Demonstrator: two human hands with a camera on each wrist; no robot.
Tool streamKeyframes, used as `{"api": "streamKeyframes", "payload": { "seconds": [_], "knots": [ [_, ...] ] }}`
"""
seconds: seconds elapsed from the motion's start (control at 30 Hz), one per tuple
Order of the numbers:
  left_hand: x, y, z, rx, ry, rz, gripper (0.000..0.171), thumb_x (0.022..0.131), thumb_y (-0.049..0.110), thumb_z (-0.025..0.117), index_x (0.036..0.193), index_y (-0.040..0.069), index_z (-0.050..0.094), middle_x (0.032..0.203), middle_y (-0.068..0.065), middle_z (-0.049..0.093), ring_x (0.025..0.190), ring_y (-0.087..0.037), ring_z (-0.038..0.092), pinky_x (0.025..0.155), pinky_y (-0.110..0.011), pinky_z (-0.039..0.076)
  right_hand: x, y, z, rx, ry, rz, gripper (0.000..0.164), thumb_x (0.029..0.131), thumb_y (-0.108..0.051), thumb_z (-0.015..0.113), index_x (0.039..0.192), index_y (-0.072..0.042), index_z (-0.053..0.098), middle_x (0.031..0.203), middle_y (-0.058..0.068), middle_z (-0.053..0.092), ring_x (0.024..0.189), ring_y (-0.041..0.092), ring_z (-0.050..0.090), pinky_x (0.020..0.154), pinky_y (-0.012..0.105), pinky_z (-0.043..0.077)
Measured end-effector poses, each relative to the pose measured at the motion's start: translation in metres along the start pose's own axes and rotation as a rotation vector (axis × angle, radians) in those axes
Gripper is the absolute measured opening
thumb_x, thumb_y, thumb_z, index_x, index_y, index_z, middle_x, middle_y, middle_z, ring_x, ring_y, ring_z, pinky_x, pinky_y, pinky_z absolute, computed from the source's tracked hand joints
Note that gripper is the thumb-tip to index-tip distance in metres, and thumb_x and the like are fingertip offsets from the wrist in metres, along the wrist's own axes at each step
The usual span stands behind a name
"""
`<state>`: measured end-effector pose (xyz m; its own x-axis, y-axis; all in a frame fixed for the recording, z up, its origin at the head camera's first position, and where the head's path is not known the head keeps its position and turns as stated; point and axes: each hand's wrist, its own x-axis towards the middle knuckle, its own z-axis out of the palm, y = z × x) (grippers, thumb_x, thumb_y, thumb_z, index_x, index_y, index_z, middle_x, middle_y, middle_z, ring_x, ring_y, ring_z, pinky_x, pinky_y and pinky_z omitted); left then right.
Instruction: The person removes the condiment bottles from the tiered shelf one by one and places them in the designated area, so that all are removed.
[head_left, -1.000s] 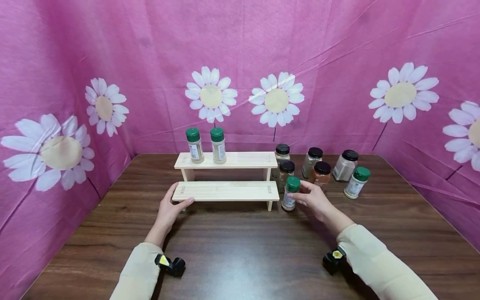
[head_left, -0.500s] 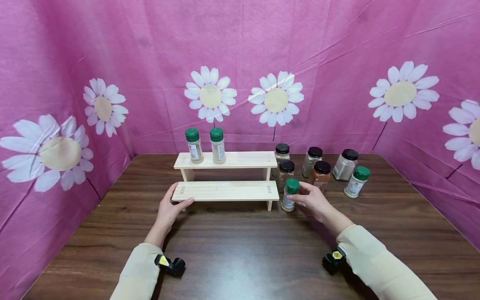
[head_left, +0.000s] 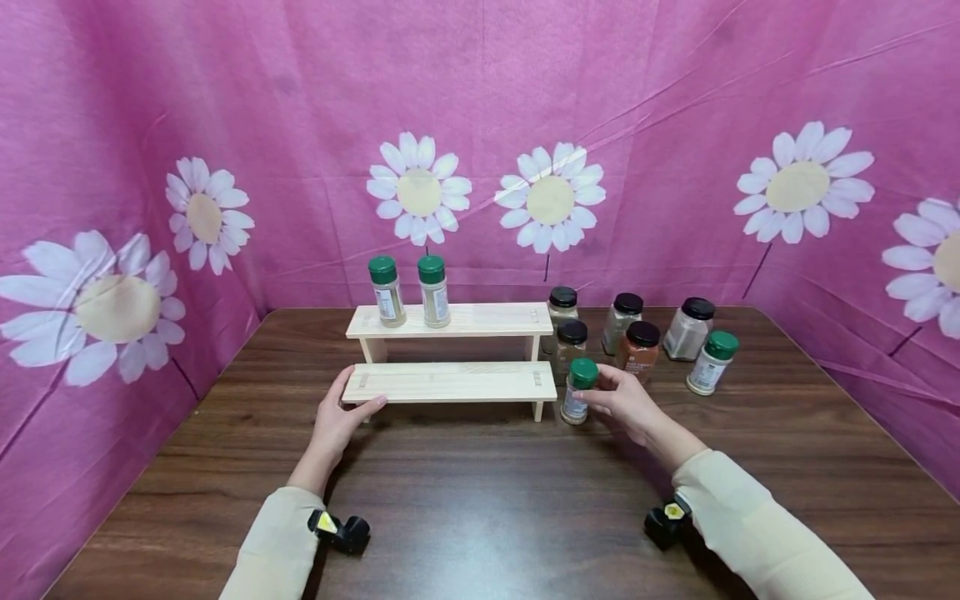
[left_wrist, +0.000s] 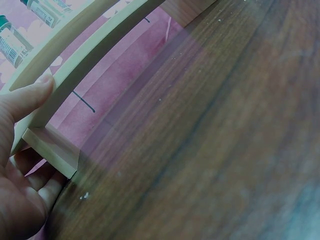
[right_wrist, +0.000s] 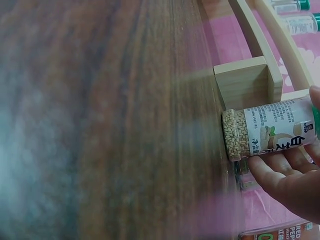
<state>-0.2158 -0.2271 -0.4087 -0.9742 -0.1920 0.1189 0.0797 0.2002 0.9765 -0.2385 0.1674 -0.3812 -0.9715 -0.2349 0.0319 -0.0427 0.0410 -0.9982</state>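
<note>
My left hand (head_left: 341, 417) grips the left end of the two-tier wooden shelf rack (head_left: 450, 383). In the left wrist view its thumb lies on the lower board's front edge, with fingers around the end leg. My right hand (head_left: 626, 402) holds a green-lidded sesame jar (head_left: 574, 404) upright, just right of the lower tier. Pale seeds show through the jar's clear base (right_wrist: 235, 135) in the right wrist view, at or very near the tabletop. Two green-capped spice jars, one at the left (head_left: 387, 304) and one beside it (head_left: 436, 304), stand on the upper tier.
Several black-lidded jars stand right of the rack, among them a red pepper jar (head_left: 639, 350) and a grey one (head_left: 688, 333). Another green-lidded jar (head_left: 708, 373) is at far right. A pink flowered cloth (head_left: 487, 100) hangs behind the brown table (head_left: 465, 500).
The sesame jar has shifted slightly left and toward the front, with my right hand on it. My left hand keeps its grip on the rack.
</note>
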Motion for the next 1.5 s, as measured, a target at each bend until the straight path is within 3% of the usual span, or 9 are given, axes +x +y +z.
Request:
{"api": "streamKeyframes", "payload": {
  "seconds": [0.17,0.5,1.03,1.2,1.37,1.5],
  "knots": [
    [0.000,0.000,0.000,-0.011,-0.001,0.002,0.074,0.072,0.009,0.070,0.132,0.008,0.029,0.126,-0.013,0.037,0.112,-0.021,0.032,0.093,-0.032,0.022,-0.001,-0.004,0.002,-0.003,-0.008,0.013,0.045,0.073,0.002,0.063,0.112,0.013,0.042,0.093,0.006,0.056,0.084,0.009,0.054,0.075,0.027,0.043],
    [0.001,0.001,0.000,-0.004,0.002,0.001,0.074,0.071,0.008,0.071,0.132,0.007,0.030,0.124,-0.013,0.039,0.110,-0.021,0.034,0.091,-0.031,0.024,-0.002,-0.007,0.002,-0.019,-0.005,0.049,0.049,0.074,0.000,0.063,0.115,0.013,0.041,0.097,0.009,0.055,0.085,0.010,0.053,0.077,0.029,0.043],
    [0.001,-0.001,0.000,0.001,0.007,0.014,0.072,0.071,0.007,0.070,0.132,0.008,0.031,0.122,-0.014,0.040,0.105,-0.020,0.036,0.087,-0.031,0.027,0.000,-0.012,-0.001,-0.044,-0.013,0.020,0.049,0.073,-0.001,0.064,0.115,0.012,0.041,0.092,0.004,0.057,0.082,0.011,0.054,0.074,0.031,0.044],
    [0.000,-0.001,0.000,-0.001,0.001,0.013,0.072,0.071,0.008,0.070,0.131,0.008,0.031,0.122,-0.014,0.040,0.106,-0.020,0.035,0.089,-0.032,0.026,0.001,-0.021,-0.003,-0.137,-0.030,0.022,0.053,0.074,-0.009,0.067,0.119,0.006,0.042,0.101,0.011,0.055,0.085,0.012,0.052,0.075,0.035,0.043],
    [-0.001,0.000,0.000,-0.009,0.001,0.013,0.072,0.071,0.008,0.070,0.131,0.008,0.031,0.123,-0.014,0.040,0.107,-0.020,0.035,0.090,-0.031,0.025,0.006,-0.037,-0.006,-0.295,-0.068,-0.056,0.053,0.077,-0.015,0.065,0.121,0.005,0.042,0.114,0.022,0.049,0.098,0.020,0.049,0.076,0.029,0.041],
    [-0.001,0.000,-0.001,-0.002,0.001,0.009,0.073,0.071,0.009,0.071,0.132,0.008,0.030,0.124,-0.013,0.039,0.110,-0.021,0.034,0.091,-0.032,0.024,0.011,-0.052,-0.005,-0.289,-0.088,-0.073,0.054,0.078,-0.016,0.064,0.122,0.004,0.040,0.116,0.024,0.047,0.105,0.028,0.045,0.080,0.032,0.039]
  ]
}}
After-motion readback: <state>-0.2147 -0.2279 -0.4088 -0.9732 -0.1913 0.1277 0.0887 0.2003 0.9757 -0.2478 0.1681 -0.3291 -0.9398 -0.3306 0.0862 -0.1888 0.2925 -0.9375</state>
